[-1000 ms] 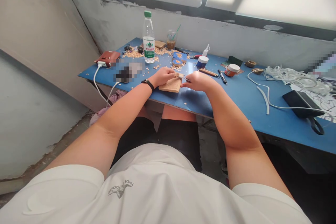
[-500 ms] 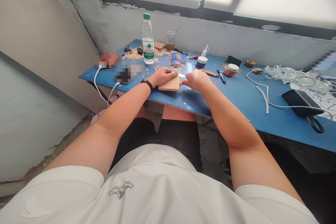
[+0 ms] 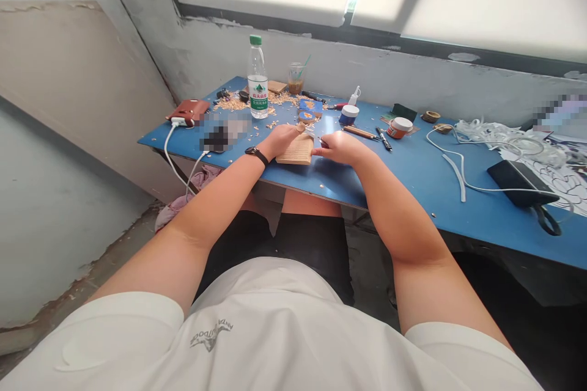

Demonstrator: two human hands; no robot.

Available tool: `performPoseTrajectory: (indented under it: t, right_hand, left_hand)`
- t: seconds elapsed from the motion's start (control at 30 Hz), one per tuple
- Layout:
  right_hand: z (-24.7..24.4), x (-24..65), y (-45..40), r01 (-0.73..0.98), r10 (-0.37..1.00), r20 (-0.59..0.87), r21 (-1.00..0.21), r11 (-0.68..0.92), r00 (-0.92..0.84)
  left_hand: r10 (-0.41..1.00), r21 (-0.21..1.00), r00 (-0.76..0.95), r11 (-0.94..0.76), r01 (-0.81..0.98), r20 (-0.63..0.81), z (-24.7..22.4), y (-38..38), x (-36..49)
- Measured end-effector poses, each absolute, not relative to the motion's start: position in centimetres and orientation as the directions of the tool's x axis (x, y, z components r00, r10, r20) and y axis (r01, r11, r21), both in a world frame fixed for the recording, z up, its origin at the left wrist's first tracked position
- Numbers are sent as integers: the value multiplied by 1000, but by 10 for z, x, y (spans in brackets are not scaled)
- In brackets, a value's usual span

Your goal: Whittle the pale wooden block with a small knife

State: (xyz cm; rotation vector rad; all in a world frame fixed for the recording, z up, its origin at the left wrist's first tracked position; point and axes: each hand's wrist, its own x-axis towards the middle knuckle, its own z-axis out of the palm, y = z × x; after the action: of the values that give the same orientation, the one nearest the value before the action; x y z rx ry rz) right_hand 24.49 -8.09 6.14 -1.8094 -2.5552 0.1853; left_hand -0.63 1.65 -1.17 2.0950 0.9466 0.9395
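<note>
A: Right, your wooden block [image 3: 295,153] lies on the blue table [image 3: 337,178], close to the front edge. How are your hands set?

B: Your left hand [image 3: 282,139] is curled over the block's far left part, thumb on top, holding it firmly. Just right of the block, your right hand [image 3: 340,146] is closed around a slim tool [image 3: 323,142], mostly hidden in your fist, with the thumb reaching to the block's side. Whether the tip touches wood, I can't tell.

A: And farther out from you?

B: Well right of the block sits a black box with a strap [image 3: 520,183]. Closer, right of the block and a bit beyond it, you have a black marker [image 3: 384,139] and a wooden-handled tool [image 3: 361,132].

A: Directly behind the block I see your blue-and-orange painted pieces [image 3: 307,115], with a white-lidded blue jar [image 3: 349,116] off to the right.

B: Behind and left of the block, your water bottle [image 3: 258,88] stands upright among wood shavings [image 3: 230,101]. Farthest back, behind the block, is your plastic cup [image 3: 296,82].
</note>
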Motion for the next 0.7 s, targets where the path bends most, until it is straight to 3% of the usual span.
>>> performPoseTrajectory:
  t: [0.23, 0.47, 0.7]
  right_hand:
    - [55, 244, -77, 846, 881, -38, -301, 440, -472]
    - [46, 237, -71, 849, 891, 27, -291, 441, -454]
    - [41, 224, -71, 879, 915, 43, -265, 397, -401]
  left_hand:
    - [740, 711, 542, -622, 327, 398, -4, 6, -11]
    - [688, 651, 592, -682, 332, 419, 0, 3, -13]
    - [723, 768, 626, -567, 297, 292, 1, 8, -18]
